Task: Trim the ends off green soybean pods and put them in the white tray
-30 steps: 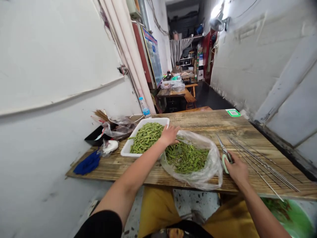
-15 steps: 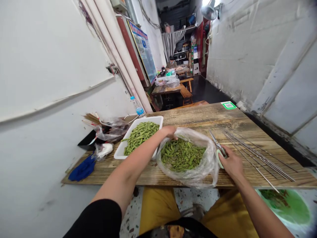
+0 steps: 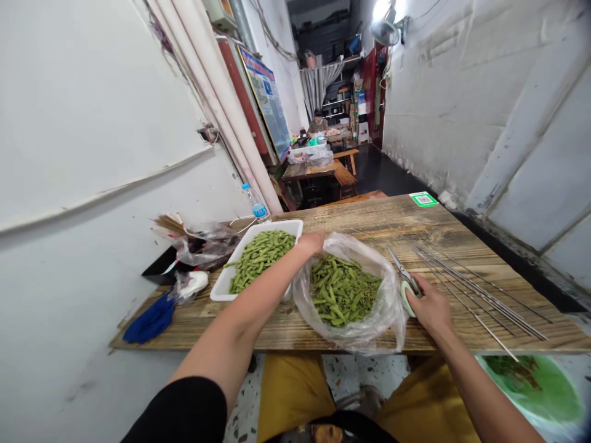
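Note:
A clear plastic bag [image 3: 392,307] stands wide open at the table's front edge, with green edamame pods [image 3: 344,289] and trimmed bits inside. My left hand [image 3: 314,243] is closed on the bag's far left rim; its fingertips are partly hidden. To the right of the bag, my right hand [image 3: 431,304] rests on the table, its fingers around the green handles of a pair of scissors [image 3: 401,266] whose blades point away from me. Left of the bag, beyond my left forearm, is a white tray [image 3: 219,289] full of edamame pods [image 3: 263,252].
Several metal skewers [image 3: 480,289] lie right of the scissors. A water bottle [image 3: 257,206] stands behind the tray. On the left are a blue cloth [image 3: 150,319], a small white bag [image 3: 191,282] and a black container [image 3: 161,264]. Under the table's right end sits a green basin [image 3: 554,394].
The pods in the bag have shifted, with larger pods now heaped on its left side and the left rim drawn inward. My right hand keeps the scissors in place. The view has tilted slightly.

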### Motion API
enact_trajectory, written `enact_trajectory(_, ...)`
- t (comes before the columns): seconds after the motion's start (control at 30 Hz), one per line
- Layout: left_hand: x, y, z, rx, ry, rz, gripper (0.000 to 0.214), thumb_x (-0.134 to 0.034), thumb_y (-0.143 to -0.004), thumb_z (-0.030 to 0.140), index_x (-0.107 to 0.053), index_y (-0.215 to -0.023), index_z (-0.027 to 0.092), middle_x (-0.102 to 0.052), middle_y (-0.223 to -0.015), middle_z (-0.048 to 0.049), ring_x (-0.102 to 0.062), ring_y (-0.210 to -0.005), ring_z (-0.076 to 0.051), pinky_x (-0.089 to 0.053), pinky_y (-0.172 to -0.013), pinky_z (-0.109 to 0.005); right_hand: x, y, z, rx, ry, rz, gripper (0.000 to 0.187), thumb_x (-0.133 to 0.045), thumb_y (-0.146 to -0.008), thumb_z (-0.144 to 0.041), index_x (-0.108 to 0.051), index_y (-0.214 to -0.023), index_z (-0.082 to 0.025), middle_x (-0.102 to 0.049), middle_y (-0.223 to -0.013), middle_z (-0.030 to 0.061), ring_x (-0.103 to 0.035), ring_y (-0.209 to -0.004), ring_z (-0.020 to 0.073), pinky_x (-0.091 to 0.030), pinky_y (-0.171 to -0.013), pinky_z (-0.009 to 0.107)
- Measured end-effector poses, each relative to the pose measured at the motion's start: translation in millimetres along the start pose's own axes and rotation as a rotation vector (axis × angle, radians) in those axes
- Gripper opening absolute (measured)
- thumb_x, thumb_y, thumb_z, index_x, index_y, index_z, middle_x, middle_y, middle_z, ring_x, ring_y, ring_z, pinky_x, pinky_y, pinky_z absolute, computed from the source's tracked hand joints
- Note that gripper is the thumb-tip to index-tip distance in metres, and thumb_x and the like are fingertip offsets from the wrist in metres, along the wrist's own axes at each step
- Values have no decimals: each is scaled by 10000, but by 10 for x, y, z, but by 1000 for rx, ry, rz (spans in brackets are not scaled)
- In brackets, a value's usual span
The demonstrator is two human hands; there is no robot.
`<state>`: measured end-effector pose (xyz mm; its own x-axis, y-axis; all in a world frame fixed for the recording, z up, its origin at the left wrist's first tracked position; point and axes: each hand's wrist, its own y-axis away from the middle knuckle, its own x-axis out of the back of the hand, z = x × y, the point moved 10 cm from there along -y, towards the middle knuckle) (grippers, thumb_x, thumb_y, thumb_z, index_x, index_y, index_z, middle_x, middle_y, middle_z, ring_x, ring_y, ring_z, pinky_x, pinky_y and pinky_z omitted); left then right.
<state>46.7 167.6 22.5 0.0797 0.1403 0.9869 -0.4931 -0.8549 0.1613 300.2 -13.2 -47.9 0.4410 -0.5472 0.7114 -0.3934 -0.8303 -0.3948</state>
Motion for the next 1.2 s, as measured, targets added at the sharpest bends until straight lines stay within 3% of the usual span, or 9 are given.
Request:
enact_trajectory(0.07,9,75,50,-25,-55,10,884,-693,-677,337,-245,-1430,216,-418,-1384,-193,-431,-1237,-323,-315,-1021,-480,3,5,2,-2,12,2,373,-534,-762,-343,-666,-1086,-215,-756,-845,51,-684,-695,216,-497,-624,278)
enact_trajectory(0.17,84,139,364,-214,-164,70,921,-692,-676,264,-182,-1439,334,-258,-1494,-114,-257,-1350,-312,-157,-1085,-537,-6,7,8,1,35,-1,373,-540,-754,-349,-667,-1078,-215,-755,-845,60,-681,-693,233,-497,-624,299)
enact_trajectory(0.33,-109,-135,580,-219,-166,-105,957,-736,-625,248,-226,-1434,278,-372,-1429,-137,-318,-1305,-329,-189,-1070,-538,-26,8,9,1,13,-15,375,-523,-768,-351,-660,-1086,-207,-754,-860,67,-684,-700,237,-506,-642,313)
enact_trajectory(0.43,-161,-368,698,-277,-186,-87,853,-675,-666,125,-287,-1408,288,-473,-1357,-127,-394,-1267,-296,-253,-1046,-488,-24,19,-5,3,16,-18,392,-515,-777,-356,-654,-1101,-185,-753,-872,78,-689,-729,243,-512,-657,318)
enact_trajectory(0.57,-144,-507,632,-189,-194,-4,446,-505,-770,53,-559,-1194,181,-674,-1036,-131,-612,-980,-250,-361,-957,-418,-18,31,-5,-9,-4,-24,407,-523,-776,-375,-650,-1102,-167,-754,-889,90,-697,-747,244,-520,-687,324)
enact_trajectory(0.67,-73,-366,576,-151,-178,88,280,-432,-804,62,-651,-973,104,-686,-950,-150,-628,-913,-232,-414,-881,-345,-15,33,-8,-6,-13,-28,393,-525,-775,-372,-651,-1095,-182,-756,-866,78,-697,-736,237,-520,-679,316)
enact_trajectory(0.87,100,-40,378,-33,-163,210,236,-445,-787,82,-665,-870,69,-674,-890,-172,-621,-893,-238,-426,-829,-332,-12,31,2,1,8,-9,388,-528,-770,-371,-660,-1087,-189,-759,-855,72,-698,-718,239,-513,-644,305)
enact_trajectory(1.1,458,-132,406,68,-131,280,268,-428,-803,82,-668,-922,65,-672,-911,-181,-626,-875,-244,-436,-774,-329,7,29,22,5,22,23,389,-519,-777,-365,-659,-1095,-190,-755,-839,71,-689,-700,234,-507,-650,304)
enact_trajectory(1.2,511,-192,365,143,-124,268,286,-411,-804,49,-672,-920,58,-666,-926,-195,-619,-922,-260,-444,-752,-323,-18,24,39,-14,10,-12,399,-519,-779,-378,-650,-1111,-199,-753,-856,68,-687,-715,238,-509,-652,309)
